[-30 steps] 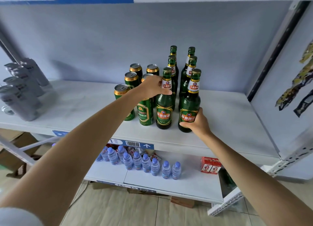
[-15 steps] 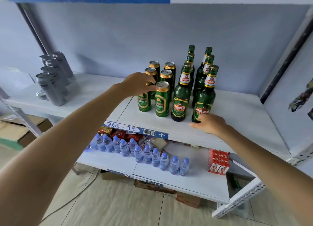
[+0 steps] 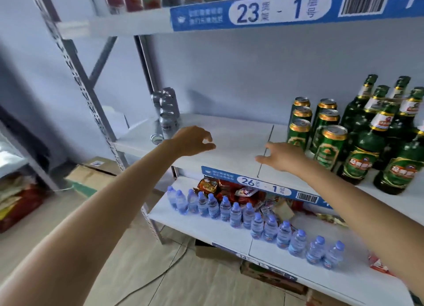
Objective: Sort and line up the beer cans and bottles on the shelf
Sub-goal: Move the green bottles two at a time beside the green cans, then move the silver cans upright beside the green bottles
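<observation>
Several green beer cans [image 3: 327, 142] with gold tops stand in two rows on the white shelf [image 3: 238, 133], at its right. Right of them stand several green beer bottles [image 3: 364, 152] in rows. Several silver cans [image 3: 168, 113] stand in a line at the shelf's far left, one more lying beside them. My left hand [image 3: 193, 140] hovers over the bare middle of the shelf, fingers loosely curled, holding nothing. My right hand [image 3: 283, 156] hovers near the shelf's front edge, just left of the front green can, fingers spread and empty.
A lower shelf [image 3: 206, 227] carries a row of small water bottles [image 3: 243, 214] and snack packets [image 3: 229, 188]. An upper shelf with a blue label strip [image 3: 286, 9] hangs overhead. Grey uprights [image 3: 91, 94] stand at the left. Cardboard boxes [image 3: 91, 175] sit on the floor.
Both hands have let go of the green cans and bottles and moved left over the bare shelf. The view has swung left, bringing the silver cans closer to centre.
</observation>
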A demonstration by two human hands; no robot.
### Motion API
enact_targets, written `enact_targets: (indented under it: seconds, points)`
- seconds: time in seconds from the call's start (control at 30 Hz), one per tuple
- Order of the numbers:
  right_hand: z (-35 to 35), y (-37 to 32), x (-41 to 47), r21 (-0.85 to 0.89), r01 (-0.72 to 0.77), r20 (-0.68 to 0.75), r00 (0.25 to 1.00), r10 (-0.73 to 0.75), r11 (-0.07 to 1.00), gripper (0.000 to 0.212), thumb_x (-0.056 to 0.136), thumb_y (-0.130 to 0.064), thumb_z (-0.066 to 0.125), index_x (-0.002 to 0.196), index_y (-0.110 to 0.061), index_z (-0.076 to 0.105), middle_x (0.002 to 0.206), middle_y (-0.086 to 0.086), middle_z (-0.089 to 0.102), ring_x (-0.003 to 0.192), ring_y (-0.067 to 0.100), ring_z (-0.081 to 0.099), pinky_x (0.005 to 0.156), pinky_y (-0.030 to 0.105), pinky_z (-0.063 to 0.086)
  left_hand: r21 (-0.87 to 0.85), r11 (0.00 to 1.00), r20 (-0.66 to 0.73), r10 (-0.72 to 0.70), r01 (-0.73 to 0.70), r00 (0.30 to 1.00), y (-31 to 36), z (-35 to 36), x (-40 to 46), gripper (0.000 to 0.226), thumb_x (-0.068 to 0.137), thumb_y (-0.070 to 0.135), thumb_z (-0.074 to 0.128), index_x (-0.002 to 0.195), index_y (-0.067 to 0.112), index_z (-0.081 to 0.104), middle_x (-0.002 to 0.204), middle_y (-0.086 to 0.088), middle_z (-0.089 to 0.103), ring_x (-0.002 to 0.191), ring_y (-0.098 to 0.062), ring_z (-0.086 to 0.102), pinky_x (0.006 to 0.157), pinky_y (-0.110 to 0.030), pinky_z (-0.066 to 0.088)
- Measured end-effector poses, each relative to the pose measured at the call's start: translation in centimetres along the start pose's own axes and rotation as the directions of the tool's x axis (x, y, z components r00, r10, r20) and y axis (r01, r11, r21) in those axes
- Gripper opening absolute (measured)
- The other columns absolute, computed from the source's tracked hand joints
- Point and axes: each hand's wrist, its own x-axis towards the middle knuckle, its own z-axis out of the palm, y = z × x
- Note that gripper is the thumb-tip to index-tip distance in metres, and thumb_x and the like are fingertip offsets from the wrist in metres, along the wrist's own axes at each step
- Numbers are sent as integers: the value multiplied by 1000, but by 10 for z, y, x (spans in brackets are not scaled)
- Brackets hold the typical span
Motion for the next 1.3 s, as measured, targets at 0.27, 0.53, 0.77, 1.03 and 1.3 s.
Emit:
enact_targets:
  seconds: [0.27, 0.53, 0.77, 1.03, 1.3]
  points:
    - [16, -130, 81, 61, 39, 40, 998, -41, 997, 67, 88, -62, 45, 134, -13, 46, 130, 10, 58, 115, 29, 56, 89, 36, 47, -11, 998, -54, -62, 62, 997, -143, -11, -2, 36, 91, 49, 53, 116, 29, 66, 117, 1, 68, 111, -24, 60, 96, -37, 42]
    - [40, -214, 188, 338, 85, 21, 995, -98, 937, 77, 83, -55, 60, 141, -10, 38, 142, 9, 49, 126, 27, 50, 97, 38, 45, -14, 978, -36, -206, 206, 978, -267, -7, 33, 40, 91, 52, 51, 117, 26, 65, 124, 3, 65, 114, -22, 59, 96, -36, 43]
    - [98, -257, 237, 618, -30, 114, 992, -51, 785, 94, 70, -44, 79, 143, -8, 32, 143, 10, 48, 128, 25, 49, 101, 35, 42, -212, 951, -26, -234, 224, 972, -323, 1, 92, 49, 90, 49, 55, 129, 19, 55, 126, -1, 64, 116, -22, 58, 99, -37, 45]
    - [141, -289, 249, 851, -67, -15, 988, 153, 521, 77, 61, -21, 87, 125, -17, 44, 113, -5, 60, 102, 16, 60, 82, 27, 47, -578, 808, 127, -53, 117, 991, -331, 18, 183, 74, 77, 40, 76, 140, 20, 43, 133, -6, 57, 115, -24, 58, 98, -41, 49]
    - [147, -298, 251, 856, -142, -48, 935, 351, 497, 58, 60, -22, 85, 107, -22, 50, 102, 0, 68, 92, 19, 66, 77, 31, 54, -606, 791, 51, 145, -85, 988, -332, 47, 230, 64, 68, 35, 84, 124, 17, 56, 111, -2, 65, 102, -19, 60, 87, -32, 50]
